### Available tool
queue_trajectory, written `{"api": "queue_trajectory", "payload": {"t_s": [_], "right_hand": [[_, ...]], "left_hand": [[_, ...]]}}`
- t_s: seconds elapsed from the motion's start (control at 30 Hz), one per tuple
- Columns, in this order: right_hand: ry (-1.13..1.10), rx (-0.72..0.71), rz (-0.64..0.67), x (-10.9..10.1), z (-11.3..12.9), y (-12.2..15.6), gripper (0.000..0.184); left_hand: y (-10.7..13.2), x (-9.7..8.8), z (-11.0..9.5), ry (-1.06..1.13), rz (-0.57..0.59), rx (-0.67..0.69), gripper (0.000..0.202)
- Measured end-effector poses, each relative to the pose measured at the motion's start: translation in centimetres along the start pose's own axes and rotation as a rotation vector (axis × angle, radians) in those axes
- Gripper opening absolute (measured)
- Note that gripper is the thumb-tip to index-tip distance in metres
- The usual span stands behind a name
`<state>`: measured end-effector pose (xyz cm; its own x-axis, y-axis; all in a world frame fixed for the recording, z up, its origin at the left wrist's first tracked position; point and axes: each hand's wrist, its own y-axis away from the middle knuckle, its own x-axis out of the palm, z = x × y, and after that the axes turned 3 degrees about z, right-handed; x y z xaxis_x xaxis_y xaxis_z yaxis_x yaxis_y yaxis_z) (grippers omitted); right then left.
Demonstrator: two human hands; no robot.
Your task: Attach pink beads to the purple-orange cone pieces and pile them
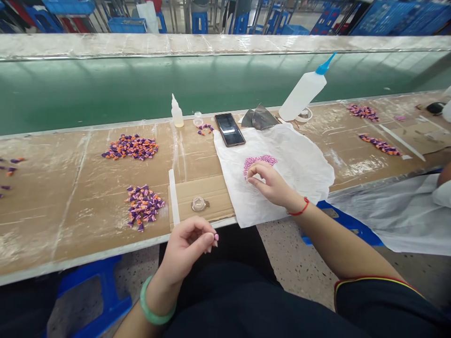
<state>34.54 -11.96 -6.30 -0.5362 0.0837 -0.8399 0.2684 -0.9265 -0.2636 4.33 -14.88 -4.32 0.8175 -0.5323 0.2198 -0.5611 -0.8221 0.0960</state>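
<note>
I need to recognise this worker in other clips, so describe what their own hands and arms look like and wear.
The left hand is gloveless, with a smooth pale-green bangle at the wrist. The right hand is gloveless too, with a thin red bracelet. A dark sleeve edged in red and yellow covers the right upper arm.

Small pink piece (pixel 216 237), pinched in the left hand (pixel 188 246); tiny pink-and-white bits (pixel 262 160) heaped toward its one o'clock.
</note>
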Motion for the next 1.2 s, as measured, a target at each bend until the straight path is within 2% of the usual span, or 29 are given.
{"api": "queue_trajectory", "payload": {"t_s": [0.1, 0.27, 0.5, 0.63, 0.87, 1.0, 1.2], "right_hand": [[0.064, -0.021, 0.02, -0.1, -0.9, 0.0, 0.011], [0.123, -0.088, 0.146, -0.6, -1.8, -0.6, 0.013], [0.152, -0.13, 0.248, -0.3, -2.1, -1.7, 0.019], [0.127, -0.097, 0.221, -0.1, -2.0, -1.3, 0.02], [-0.041, -0.017, 0.079, -0.6, -0.6, 0.2, 0.013], [-0.043, 0.02, 0.028, -0.5, -1.0, 0.5, 0.011], [0.009, 0.061, 0.063, 0.1, -2.1, 0.4, 0.01]], "left_hand": [[-0.1, 0.3, 0.6, 0.015, 0.005, -0.019, 0.038], [0.6, 0.2, 1.7, 0.051, -0.038, -0.05, 0.037], [0.8, 0.4, 1.9, 0.036, -0.039, -0.091, 0.039], [0.8, 0.5, 2.0, 0.038, -0.046, -0.095, 0.038], [0.2, 1.1, 1.5, 0.045, -0.031, -0.085, 0.041], [-0.2, 1.6, 1.4, 0.046, -0.002, -0.076, 0.041], [0.0, 1.6, 2.0, 0.074, -0.025, -0.085, 0.04]]}}
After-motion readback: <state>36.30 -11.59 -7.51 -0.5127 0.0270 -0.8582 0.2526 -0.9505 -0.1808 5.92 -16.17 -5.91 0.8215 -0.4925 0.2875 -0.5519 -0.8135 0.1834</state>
